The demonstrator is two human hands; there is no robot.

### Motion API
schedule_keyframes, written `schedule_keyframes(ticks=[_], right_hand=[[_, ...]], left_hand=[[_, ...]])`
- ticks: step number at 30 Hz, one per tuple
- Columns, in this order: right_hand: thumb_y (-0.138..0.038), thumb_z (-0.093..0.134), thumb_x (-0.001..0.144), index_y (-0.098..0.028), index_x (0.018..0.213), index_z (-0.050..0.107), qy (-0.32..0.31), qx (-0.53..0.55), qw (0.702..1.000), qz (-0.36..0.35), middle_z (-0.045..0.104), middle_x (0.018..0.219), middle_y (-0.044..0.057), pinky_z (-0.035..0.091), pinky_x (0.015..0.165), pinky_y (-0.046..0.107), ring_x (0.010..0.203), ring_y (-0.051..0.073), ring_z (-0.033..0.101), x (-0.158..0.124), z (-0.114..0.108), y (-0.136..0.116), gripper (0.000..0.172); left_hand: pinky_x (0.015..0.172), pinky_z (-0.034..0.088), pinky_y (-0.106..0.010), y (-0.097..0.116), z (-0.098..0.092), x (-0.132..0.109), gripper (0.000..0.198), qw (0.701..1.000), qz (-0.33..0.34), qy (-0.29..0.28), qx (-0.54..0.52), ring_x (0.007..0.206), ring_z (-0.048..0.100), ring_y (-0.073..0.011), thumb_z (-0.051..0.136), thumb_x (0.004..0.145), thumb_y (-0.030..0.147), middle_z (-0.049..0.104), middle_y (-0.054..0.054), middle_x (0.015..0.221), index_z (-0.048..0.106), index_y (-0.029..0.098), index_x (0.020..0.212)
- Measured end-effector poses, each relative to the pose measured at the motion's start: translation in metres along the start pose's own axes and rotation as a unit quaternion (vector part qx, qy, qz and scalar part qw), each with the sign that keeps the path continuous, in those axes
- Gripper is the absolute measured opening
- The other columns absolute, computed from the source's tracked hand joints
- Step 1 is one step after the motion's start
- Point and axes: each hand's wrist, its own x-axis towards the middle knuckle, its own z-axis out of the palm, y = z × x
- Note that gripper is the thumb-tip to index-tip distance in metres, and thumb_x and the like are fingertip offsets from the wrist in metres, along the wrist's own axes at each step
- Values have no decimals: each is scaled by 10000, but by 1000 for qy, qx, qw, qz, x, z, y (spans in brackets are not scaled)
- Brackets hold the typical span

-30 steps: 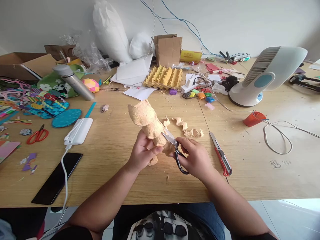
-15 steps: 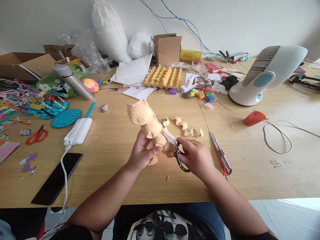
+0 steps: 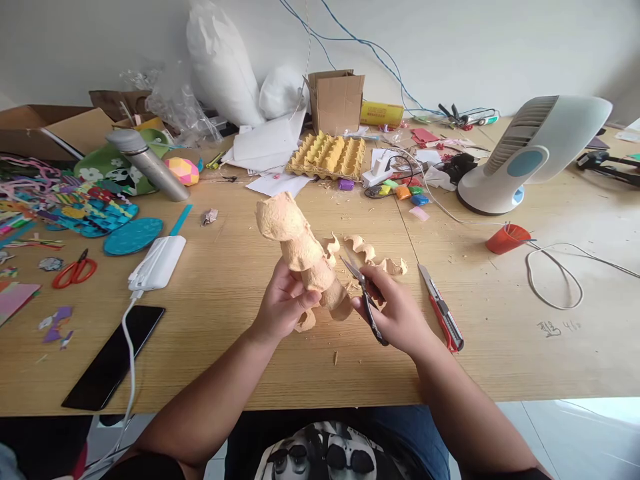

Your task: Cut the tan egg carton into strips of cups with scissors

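My left hand grips a tan strip of egg carton cups, tilted up and to the left above the table. In my right hand is a pair of black-handled scissors, fingers through the handles. Their blades point up and left, apart from the strip's right edge. Behind the hands lie curled carton trimmings and small crumbs. Another cut carton piece shows below my left hand. A red utility knife rests to the right of my right hand.
A yellow egg tray sits at the back, near a cardboard box. To the right are a white fan and an orange cup. On the left lie a black phone, a power bank and red scissors.
The scissors have come off the carton strip's edge, moving slightly right and down with my right hand. The strip has shifted only slightly in my left hand.
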Motion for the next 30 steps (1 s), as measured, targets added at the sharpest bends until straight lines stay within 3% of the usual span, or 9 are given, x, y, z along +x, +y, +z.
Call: schedule_keyframes(ticks=[10, 19, 30], right_hand=[[-449, 674, 990, -189, 1172, 704, 18, -60, 997, -52, 671, 756, 23, 403, 623, 275, 650, 167, 583, -3, 9, -2, 319], [-474, 670, 1004, -191, 1160, 725, 5, -74, 997, -31, 648, 691, 5, 372, 600, 265, 610, 157, 552, -4, 10, -4, 328], [-564, 604, 1046, -200, 1117, 751, 6, -112, 993, -42, 660, 658, 6, 354, 586, 273, 574, 156, 557, -6, 3, -2, 399]], left_hand=[[1093, 554, -388, 1, 3, 3, 646, 999, 33, -4, 30, 1258, 691, -229, 863, 862, 217, 715, -64, 1381, 603, 347, 1438], [1144, 535, -420, 4, 8, 2, 653, 998, 31, 12, 62, 1342, 658, -279, 898, 829, 258, 687, -90, 1440, 622, 318, 1418], [1176, 521, -425, 3, 6, 0, 663, 997, 37, 13, 72, 1372, 638, -273, 901, 820, 233, 705, -87, 1399, 622, 316, 1417]])
